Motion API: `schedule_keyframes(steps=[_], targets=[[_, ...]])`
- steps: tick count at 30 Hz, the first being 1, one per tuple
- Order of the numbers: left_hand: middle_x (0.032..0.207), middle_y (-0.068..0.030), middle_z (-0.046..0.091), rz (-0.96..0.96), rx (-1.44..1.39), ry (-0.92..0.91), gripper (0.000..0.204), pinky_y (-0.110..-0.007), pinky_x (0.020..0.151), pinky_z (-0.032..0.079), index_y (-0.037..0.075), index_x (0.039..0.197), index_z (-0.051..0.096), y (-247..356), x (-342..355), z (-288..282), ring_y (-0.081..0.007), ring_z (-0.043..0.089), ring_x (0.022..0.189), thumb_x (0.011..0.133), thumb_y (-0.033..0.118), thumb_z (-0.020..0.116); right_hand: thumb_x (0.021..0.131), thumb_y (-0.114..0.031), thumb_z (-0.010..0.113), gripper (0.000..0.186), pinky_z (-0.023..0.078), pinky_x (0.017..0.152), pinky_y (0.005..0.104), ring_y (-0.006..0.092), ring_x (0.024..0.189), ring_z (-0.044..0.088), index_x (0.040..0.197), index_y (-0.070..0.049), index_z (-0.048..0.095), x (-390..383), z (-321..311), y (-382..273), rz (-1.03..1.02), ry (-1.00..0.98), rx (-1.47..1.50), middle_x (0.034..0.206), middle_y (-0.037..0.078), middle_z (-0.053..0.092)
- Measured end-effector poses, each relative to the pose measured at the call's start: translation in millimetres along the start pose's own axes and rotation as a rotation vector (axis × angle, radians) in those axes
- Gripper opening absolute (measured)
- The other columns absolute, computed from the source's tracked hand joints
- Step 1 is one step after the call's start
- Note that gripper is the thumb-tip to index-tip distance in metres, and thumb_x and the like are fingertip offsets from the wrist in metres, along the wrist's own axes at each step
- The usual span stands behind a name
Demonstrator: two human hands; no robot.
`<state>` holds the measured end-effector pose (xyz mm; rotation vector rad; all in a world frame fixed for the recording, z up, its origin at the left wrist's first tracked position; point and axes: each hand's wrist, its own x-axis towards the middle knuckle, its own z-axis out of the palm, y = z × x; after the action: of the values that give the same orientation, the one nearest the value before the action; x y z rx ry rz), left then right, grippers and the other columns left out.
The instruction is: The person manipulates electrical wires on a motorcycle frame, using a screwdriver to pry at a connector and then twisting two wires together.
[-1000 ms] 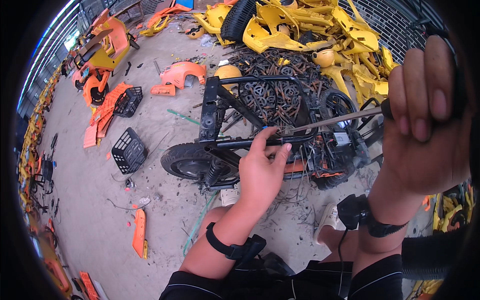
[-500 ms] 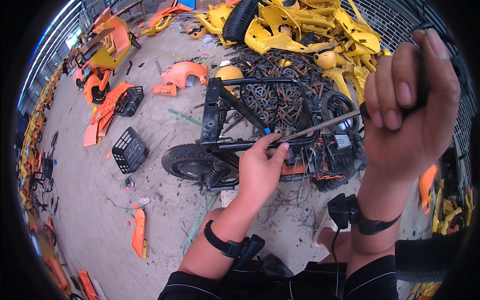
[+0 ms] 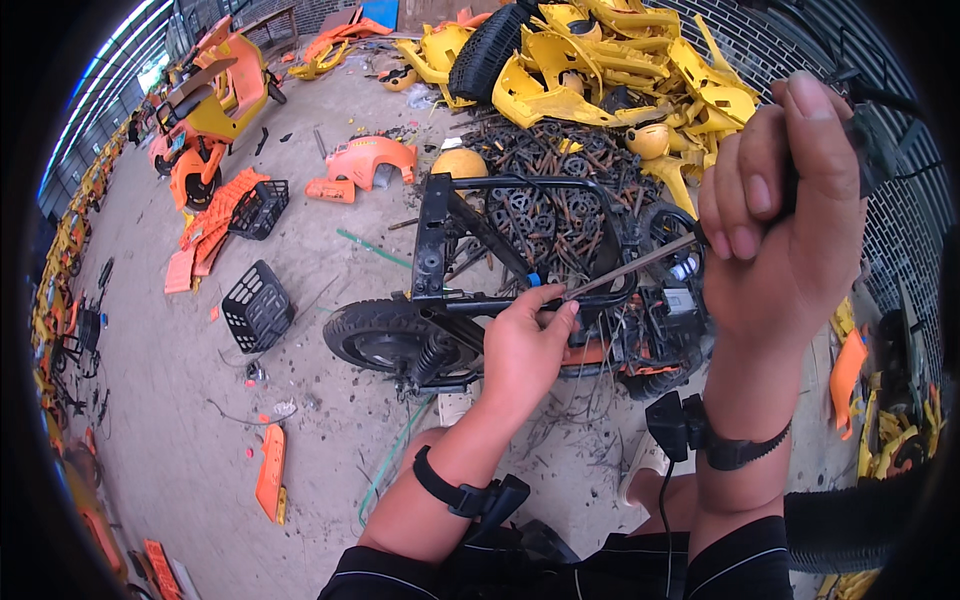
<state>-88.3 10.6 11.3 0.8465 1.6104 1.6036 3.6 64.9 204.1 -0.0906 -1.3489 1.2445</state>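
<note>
A screwdriver (image 3: 640,262) with a long metal shaft is in my right hand (image 3: 780,210), fingers closed round its dark handle. The shaft slants down to the left, and its tip meets the upper tube of a stripped black scooter frame (image 3: 480,304). At that spot my left hand (image 3: 525,345) grips the tube, thumb and forefinger close beside the screwdriver tip. Whatever lies between those fingertips is hidden. A blue band (image 3: 533,280) marks the frame just above them. The scooter's rear wheel (image 3: 365,335) is left of my left hand; wiring and a box-like part (image 3: 680,302) sit right.
Behind the frame lies a heap of rusty metal parts (image 3: 520,215), with yellow body panels (image 3: 590,85) and a loose tyre (image 3: 480,60) beyond. Black baskets (image 3: 257,307) and orange panels (image 3: 370,160) are on the floor leftwards. An orange-yellow scooter (image 3: 215,110) stands far left.
My right hand and the screwdriver handle have moved left and slightly down, while the tip stays at the tube. My left hand keeps its place on the frame. The whole view has shifted a little.
</note>
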Motion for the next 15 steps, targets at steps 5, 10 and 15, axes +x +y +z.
schedule_keyframes(steps=[5,10,15], targets=[[0.076,-0.0098,0.073,0.006,0.006,0.008,0.034,-0.023,0.046,0.046,-0.006,0.120,0.064,-2,0,-2,-0.0066,0.058,0.052,0.093,0.015,0.071,0.103,-0.019,0.051,0.016,0.029,0.038,0.0207,0.0049,0.041,0.032,0.103,-0.004,0.057,3,5,3,-0.058,-0.022,-0.063,0.058,-0.003,0.040],[0.077,-0.0108,0.073,-0.010,-0.028,-0.008,0.034,-0.023,0.046,0.046,-0.005,0.119,0.063,-3,1,-2,-0.0070,0.058,0.052,0.093,0.015,0.071,0.101,-0.019,0.057,0.014,0.028,0.039,0.0204,0.0038,0.042,0.034,0.103,-0.005,0.061,17,2,11,-0.058,0.029,-0.088,0.060,-0.003,0.042],[0.080,-0.0105,0.073,-0.019,-0.040,-0.008,0.031,-0.023,0.049,0.049,-0.004,0.118,0.064,-6,3,1,-0.0083,0.064,0.061,0.093,0.013,0.071,0.101,-0.021,0.057,0.017,0.027,0.039,0.0210,0.0041,0.043,0.032,0.089,-0.010,0.057,28,-8,13,0.028,0.040,-0.067,0.060,-0.005,0.039]])
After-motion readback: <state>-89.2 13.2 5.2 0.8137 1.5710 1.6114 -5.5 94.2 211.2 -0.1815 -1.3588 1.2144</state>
